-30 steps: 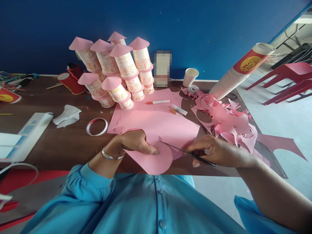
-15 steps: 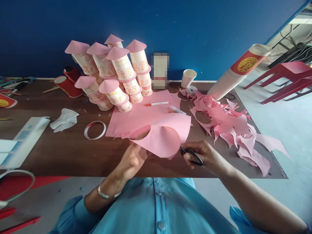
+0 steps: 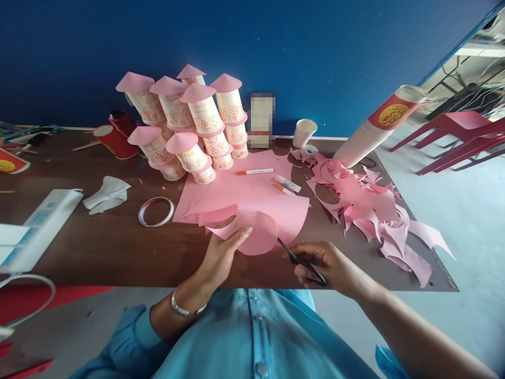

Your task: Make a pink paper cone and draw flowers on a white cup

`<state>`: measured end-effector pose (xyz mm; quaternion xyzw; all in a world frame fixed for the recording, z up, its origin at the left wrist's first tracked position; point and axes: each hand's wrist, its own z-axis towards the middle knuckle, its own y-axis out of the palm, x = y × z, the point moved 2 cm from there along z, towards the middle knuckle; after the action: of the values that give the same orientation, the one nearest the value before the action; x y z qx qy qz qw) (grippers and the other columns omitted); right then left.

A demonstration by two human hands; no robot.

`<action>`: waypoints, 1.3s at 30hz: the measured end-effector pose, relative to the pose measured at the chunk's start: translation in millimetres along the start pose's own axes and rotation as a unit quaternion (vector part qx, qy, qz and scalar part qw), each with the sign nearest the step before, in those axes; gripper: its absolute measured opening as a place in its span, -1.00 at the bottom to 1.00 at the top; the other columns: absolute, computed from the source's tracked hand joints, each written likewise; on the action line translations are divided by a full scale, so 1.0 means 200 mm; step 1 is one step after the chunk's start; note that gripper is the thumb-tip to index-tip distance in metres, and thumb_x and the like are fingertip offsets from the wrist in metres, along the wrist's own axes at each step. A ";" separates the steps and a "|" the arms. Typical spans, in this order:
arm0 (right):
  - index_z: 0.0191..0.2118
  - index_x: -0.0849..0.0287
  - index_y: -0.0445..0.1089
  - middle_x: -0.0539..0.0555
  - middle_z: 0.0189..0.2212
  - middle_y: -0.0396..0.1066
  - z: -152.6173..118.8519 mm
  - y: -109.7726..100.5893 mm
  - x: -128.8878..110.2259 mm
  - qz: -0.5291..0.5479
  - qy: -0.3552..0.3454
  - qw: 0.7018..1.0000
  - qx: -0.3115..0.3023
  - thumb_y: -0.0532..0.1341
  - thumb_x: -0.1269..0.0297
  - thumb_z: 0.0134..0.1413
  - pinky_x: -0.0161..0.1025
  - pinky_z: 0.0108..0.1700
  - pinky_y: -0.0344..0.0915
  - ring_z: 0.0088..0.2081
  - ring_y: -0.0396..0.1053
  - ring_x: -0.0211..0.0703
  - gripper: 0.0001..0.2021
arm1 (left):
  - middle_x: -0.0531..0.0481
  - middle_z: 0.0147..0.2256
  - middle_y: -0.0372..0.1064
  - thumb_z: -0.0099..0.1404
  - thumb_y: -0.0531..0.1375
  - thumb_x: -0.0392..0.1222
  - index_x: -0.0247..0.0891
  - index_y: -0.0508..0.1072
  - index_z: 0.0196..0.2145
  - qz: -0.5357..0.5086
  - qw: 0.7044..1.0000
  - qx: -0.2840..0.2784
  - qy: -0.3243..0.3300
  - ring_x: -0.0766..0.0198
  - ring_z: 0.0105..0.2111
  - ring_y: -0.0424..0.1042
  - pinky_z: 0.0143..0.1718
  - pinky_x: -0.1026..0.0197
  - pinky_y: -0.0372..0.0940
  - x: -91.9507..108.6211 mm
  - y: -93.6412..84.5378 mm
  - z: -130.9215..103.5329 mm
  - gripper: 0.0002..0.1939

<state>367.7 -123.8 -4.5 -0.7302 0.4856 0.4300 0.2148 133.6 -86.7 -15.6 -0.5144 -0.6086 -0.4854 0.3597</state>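
Note:
Pink paper (image 3: 258,239) with a rounded, partly cut outline is pinched by my left hand (image 3: 221,255), the thumb on top and the other fingers underneath. Black-handled scissors (image 3: 305,264) are in my right hand (image 3: 325,266), and their blades meet the right edge of the rounded part. A strip of the same sheet curls up left of my thumb. Beyond it, larger pink sheets (image 3: 221,192) lie flat, with an orange-and-white marker (image 3: 254,171) and a glue stick (image 3: 287,183) on them.
Decorated cup towers (image 3: 203,113) with pink cone roofs stand at the back left. Pink scraps (image 3: 366,205) and a leaning stack of cups (image 3: 365,137) are on the right. A tape roll (image 3: 155,211), crumpled tissue (image 3: 107,195) and white box (image 3: 43,226) lie left.
The pink paper has turned and flattened, and my left thumb now shows on top of it. My right hand has moved slightly down, with more of the scissor blades exposed.

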 end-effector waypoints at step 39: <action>0.00 0.30 0.55 0.03 -0.52 0.48 0.03 0.09 0.19 0.117 -0.092 0.989 -0.024 0.37 -0.24 0.22 -0.38 -0.55 0.14 -0.56 0.33 -0.33 -0.39 | 0.06 -0.33 0.57 0.00 0.58 -0.07 -0.25 0.62 -0.22 -0.072 0.987 0.003 -0.143 0.29 -0.31 0.48 -0.30 0.32 0.31 -0.01 -0.07 0.12 -0.58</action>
<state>355.5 -146.7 -37.2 -0.6309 0.5351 0.5290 0.1893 121.1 -65.3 -27.7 -0.5324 -0.6902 -0.4301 0.2350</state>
